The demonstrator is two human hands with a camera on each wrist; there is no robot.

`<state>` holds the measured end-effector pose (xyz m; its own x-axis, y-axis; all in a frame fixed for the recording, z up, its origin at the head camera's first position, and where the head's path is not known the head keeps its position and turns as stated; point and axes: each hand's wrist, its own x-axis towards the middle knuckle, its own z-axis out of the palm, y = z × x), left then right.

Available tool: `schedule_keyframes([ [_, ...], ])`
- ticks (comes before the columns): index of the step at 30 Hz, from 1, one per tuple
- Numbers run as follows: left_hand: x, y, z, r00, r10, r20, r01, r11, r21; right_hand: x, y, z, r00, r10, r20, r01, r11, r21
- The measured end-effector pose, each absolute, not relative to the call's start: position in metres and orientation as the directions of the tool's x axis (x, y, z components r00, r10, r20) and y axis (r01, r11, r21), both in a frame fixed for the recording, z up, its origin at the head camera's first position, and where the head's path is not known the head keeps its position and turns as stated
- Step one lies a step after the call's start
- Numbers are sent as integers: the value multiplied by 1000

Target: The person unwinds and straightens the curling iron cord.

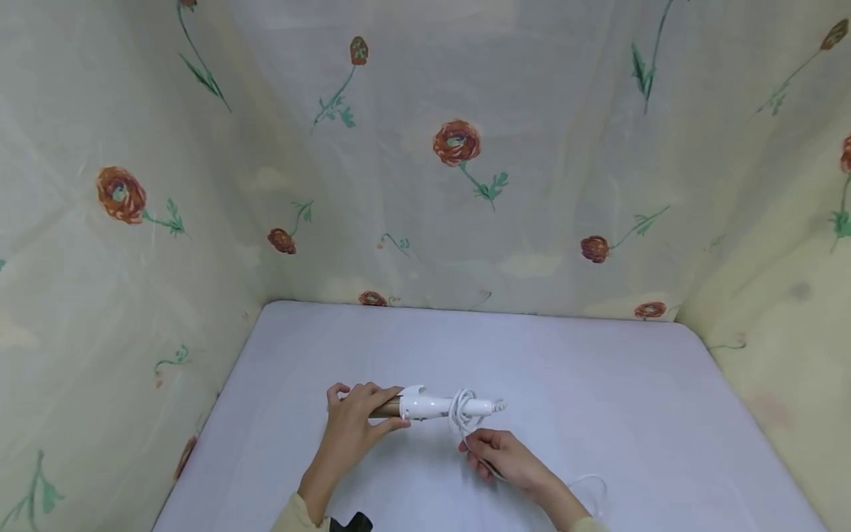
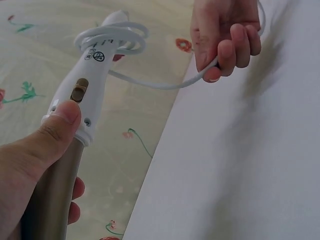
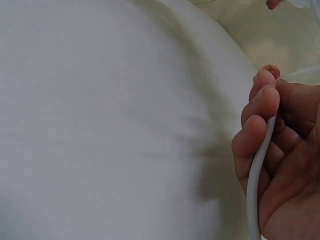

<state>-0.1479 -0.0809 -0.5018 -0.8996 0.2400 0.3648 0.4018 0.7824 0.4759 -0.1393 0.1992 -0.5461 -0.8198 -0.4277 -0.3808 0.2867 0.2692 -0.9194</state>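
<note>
above the near-middle part of the white table (image 1: 565, 377), a curling iron (image 1: 425, 407) is held roughly level, barrel toward the person's left, cord end toward the right. the left hand (image 1: 354, 423) grips it: the fingers go round the brown metallic barrel (image 2: 56, 192) and the thumb presses on the wide end of the white handle (image 2: 67, 92). the thumb tip sits just beside a brown slide switch (image 2: 79, 91); whether it touches the switch cannot be told. a printed crossed-circle symbol (image 2: 98, 56) is visible further along the handle.

the white cord (image 2: 160, 87) is wound in several loose loops round the narrow part of the handle, near its cord end. from the loops one length hangs in a shallow curve to the right hand (image 1: 503, 459), which grips it — fingers curled over the cord, thumb against them. past that hand, more cord lies in a bend beside the right forearm.

surroundings: a pale hanging cloth (image 1: 399, 170) printed with orange-red flowers and green stems stands behind the table and along both sides. a light sleeve (image 1: 295, 516) covers the left forearm — a black cylindrical object (image 1: 360, 522) shows just beside it.
</note>
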Motion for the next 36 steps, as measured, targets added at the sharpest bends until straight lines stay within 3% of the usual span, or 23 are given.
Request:
schedule_keyframes([
  [6, -151, -80, -495, -872, 257, 417, 447, 767, 461, -162, 212, -542, -869, -334, -366, 231, 379, -896],
  [13, -145, -83, -492, -868, 300, 396, 471, 751, 463, -177, 224, -539, -903, -300, -308, 140, 471, -871],
  [26, -148, -87, -487, -846, 326, 421, 503, 749, 432, -211, 229, -505, -921, -280, -272, 74, 559, -826],
  [36, -141, -87, -496, -861, 322, 395, 482, 764, 428, -207, 231, -487, -943, -229, -242, 85, 538, -839],
])
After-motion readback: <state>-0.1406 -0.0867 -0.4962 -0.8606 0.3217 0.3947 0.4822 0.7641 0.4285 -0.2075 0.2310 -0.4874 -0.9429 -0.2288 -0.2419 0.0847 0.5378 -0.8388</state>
